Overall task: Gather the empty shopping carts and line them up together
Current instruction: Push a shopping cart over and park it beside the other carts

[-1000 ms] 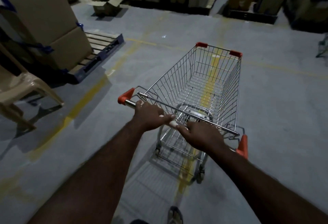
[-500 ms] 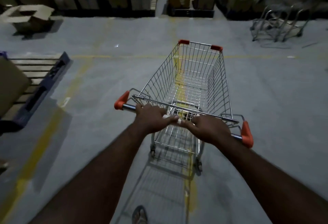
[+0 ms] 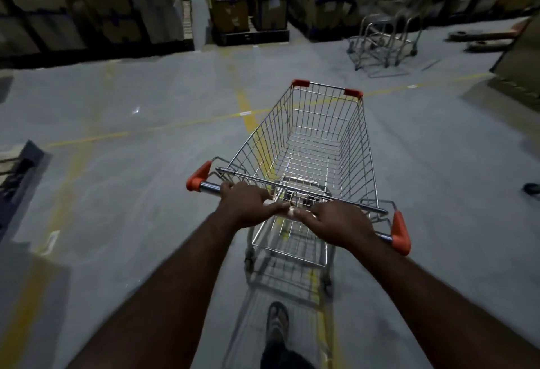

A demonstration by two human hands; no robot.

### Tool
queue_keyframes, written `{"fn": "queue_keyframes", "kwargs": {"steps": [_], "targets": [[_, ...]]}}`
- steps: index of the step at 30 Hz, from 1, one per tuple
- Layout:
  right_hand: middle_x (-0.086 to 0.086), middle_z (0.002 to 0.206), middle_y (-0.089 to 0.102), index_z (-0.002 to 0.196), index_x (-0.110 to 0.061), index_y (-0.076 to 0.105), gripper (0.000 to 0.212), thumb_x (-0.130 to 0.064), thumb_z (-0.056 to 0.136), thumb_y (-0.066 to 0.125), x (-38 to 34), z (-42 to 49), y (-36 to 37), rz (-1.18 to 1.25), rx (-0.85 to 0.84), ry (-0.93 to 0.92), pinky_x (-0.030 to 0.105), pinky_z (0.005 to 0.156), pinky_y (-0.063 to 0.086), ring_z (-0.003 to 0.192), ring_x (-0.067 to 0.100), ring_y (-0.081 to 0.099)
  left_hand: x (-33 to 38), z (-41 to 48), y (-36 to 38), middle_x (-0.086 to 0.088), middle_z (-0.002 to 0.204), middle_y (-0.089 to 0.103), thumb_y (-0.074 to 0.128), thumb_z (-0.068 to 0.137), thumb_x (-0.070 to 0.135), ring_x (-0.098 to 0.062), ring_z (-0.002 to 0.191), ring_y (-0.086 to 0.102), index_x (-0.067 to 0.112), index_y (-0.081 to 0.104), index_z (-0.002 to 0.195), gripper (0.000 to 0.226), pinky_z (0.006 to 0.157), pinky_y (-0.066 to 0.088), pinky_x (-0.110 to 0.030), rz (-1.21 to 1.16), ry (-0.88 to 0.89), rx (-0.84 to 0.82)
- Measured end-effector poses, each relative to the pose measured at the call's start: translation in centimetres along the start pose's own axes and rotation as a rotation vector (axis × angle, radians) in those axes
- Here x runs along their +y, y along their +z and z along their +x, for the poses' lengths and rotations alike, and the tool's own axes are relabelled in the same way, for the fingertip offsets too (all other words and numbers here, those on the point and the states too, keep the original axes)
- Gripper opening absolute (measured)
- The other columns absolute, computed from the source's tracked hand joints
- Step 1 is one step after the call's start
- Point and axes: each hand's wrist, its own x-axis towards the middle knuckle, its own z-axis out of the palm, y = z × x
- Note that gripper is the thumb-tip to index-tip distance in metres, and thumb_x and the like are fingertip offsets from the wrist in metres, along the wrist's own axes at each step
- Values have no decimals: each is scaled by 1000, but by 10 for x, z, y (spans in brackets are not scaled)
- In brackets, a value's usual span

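Note:
An empty wire shopping cart (image 3: 315,140) with orange corner caps stands on the grey floor in front of me, its nose pointing up and to the right. My left hand (image 3: 245,202) grips the left half of its handle bar. My right hand (image 3: 339,222) grips the same bar just right of the middle, thumbs nearly touching. A group of other empty carts (image 3: 385,38) stands nested together at the far right, by the stacked boxes.
Pallets of cardboard boxes (image 3: 248,3) line the far side, with an aisle between them. A blue pallet (image 3: 20,173) lies at the left edge. A pallet jack (image 3: 491,38) lies at the far right. Yellow lines (image 3: 245,108) cross the floor. My sandalled foot (image 3: 277,322) is behind the cart.
The cart and my view have swung to the right. The pallet and chair at the left have slid away, and the nested carts at the far right have come closer into view.

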Motion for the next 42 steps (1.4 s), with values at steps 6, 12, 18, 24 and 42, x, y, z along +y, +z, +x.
{"fn": "queue_keyframes", "kwargs": {"steps": [6, 12, 18, 24, 42], "targets": [[-1, 92, 69, 97, -26, 70, 89, -90, 82, 10, 16, 93, -8, 34, 41, 63, 36, 77, 52, 92, 25, 66, -35, 104, -19, 8, 86, 68, 11, 70, 98, -20, 99, 61, 28, 72, 86, 94, 102, 30, -50, 51, 105, 60], [0, 93, 67, 87, -26, 61, 89, -94, 75, 4, 38, 176, -31, 58, 58, 106, 36, 77, 50, 93, 26, 65, -54, 210, -43, 9, 83, 68, -1, 60, 104, -16, 95, 61, 31, 75, 89, 109, 103, 29, -49, 53, 166, 70], [1, 96, 69, 88, -26, 60, 94, -96, 68, 1, 64, 251, -51, 60, 59, 131, 35, 75, 50, 91, 25, 65, -64, 299, -62, 10, 81, 66, 0, 59, 104, -18, 97, 61, 30, 74, 85, 108, 106, 28, -53, 43, 198, 31], [3, 100, 70, 99, -24, 68, 85, -90, 82, 17, 95, 334, -71, -5, 70, 196, 34, 71, 44, 97, 28, 66, -70, 395, -82, 10, 86, 67, 6, 62, 101, -19, 102, 60, 29, 71, 84, 100, 107, 27, -55, 59, 233, 21], [-2, 77, 64, 81, -23, 66, 98, -92, 75, -3, 189, 571, -124, -199, 190, 463, 32, 70, 46, 75, 19, 60, -85, 684, -148, 0, 94, 71, 16, 84, 89, -22, 96, 67, 27, 57, 84, 74, 85, 47, -36, 252, 528, -172]]}}
